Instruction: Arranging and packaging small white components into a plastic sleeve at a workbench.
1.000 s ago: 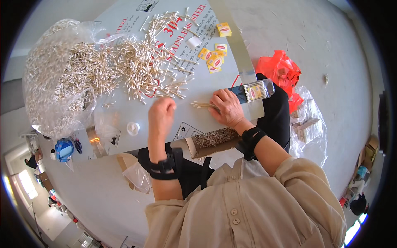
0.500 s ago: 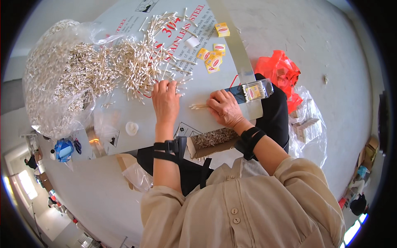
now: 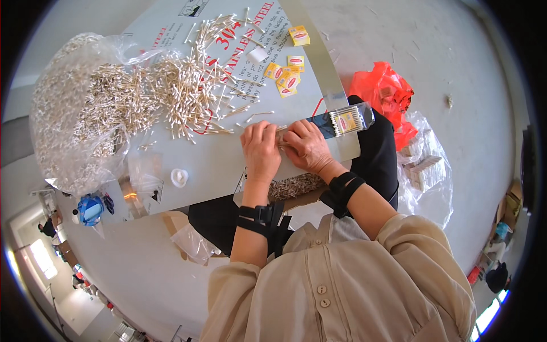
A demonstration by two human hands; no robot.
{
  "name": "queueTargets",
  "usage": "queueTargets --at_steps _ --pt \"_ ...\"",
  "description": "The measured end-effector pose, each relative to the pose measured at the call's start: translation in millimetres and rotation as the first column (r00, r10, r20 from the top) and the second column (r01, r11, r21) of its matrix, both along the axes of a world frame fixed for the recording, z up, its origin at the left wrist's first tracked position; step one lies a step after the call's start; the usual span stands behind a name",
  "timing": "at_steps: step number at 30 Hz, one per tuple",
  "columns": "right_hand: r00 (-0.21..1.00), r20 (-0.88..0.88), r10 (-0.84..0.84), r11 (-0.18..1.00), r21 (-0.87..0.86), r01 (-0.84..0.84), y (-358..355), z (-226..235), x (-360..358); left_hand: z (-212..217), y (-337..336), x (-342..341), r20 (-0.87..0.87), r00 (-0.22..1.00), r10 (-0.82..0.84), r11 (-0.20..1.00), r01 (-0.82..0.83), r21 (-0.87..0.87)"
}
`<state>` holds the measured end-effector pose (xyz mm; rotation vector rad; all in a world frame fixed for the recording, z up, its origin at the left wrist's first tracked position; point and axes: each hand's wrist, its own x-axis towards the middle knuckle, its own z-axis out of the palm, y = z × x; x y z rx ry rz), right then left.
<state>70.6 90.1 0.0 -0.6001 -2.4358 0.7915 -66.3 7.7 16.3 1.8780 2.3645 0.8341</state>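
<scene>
My left hand [image 3: 262, 149] and my right hand [image 3: 307, 146] meet above the near part of the metal-topped table [image 3: 222, 171]. Between their fingertips shows a small bunch of cotton swabs [image 3: 280, 134], mostly covered by the fingers. Both hands are closed on it. Just beyond my right hand lies a clear flat pack of cotton swabs [image 3: 346, 120] with a yellow card in it, on a dark blue strip. To the left of my hands spreads a large heap of loose cotton swabs [image 3: 182, 94], spilling from a big clear plastic bag [image 3: 54, 122].
Several yellow cards [image 3: 289, 77] lie on the far right of the table. A small white round lid-like piece [image 3: 179, 178] sits at left. Below my hands is a cardboard box [image 3: 296, 188] of brownish sticks. A red plastic bag [image 3: 379, 94] and a clear bag of packs [image 3: 424, 171] are at right.
My left hand has left the edge of the swab heap and moved right, up against my right hand. The swabs protruding from my right hand are now mostly hidden between both hands.
</scene>
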Motion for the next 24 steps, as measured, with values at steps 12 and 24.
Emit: queueTargets --at_steps 12,24 --pt "0.995 0.086 -0.044 0.999 -0.004 0.044 -2.0 4.8 0.0 20.7 -5.7 -77.2 -0.078 0.996 -0.047 0.98 0.031 -0.198" --pt "0.996 0.077 -0.046 0.999 0.003 0.046 -1.7 5.8 -0.2 13.5 24.5 -54.0 -0.016 0.981 0.193 0.979 -0.193 -0.07"
